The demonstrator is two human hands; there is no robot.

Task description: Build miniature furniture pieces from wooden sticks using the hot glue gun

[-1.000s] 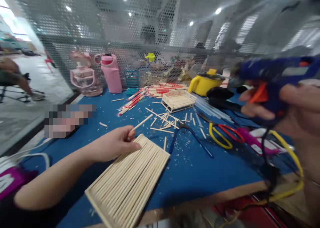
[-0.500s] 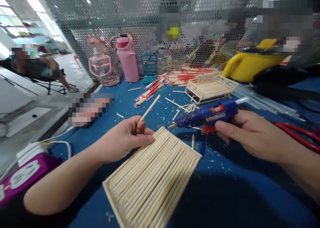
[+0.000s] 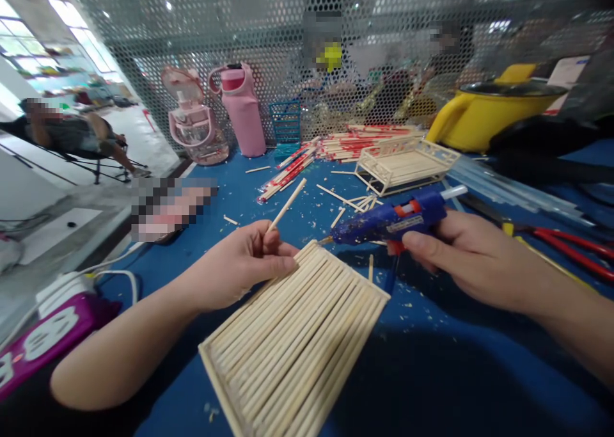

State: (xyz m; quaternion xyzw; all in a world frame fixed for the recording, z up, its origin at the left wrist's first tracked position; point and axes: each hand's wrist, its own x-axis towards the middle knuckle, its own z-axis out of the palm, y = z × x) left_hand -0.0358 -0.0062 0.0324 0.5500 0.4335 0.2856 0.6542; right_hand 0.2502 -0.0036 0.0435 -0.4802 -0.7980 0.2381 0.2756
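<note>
My left hand (image 3: 261, 254) grips the upper left edge of a flat panel of wooden sticks (image 3: 297, 341), laid side by side within a stick frame. A short loose wooden stick (image 3: 288, 201) juts up from between the fingers of that hand. Wrapped round the handle of a blue hot glue gun (image 3: 384, 222) is my right hand (image 3: 474, 254). The gun points left, its metal tip right at the panel's top corner; whether it touches I cannot tell. A clear glue stick (image 3: 454, 192) pokes out of the gun's back.
Behind stand a small stick-built frame (image 3: 405, 165), red-and-white packets of sticks (image 3: 355, 144), a pink bottle (image 3: 244, 114), a clear bottle (image 3: 197, 136) and a yellow pot (image 3: 503, 120). Red-handled pliers (image 3: 570, 245) lie right, a purple power strip (image 3: 52, 334) left. A person (image 3: 71, 127) reclines far left.
The glue gun has moved left, bringing its tip to the panel's top corner. My left hand, the panel and the loose stick stay almost in place.
</note>
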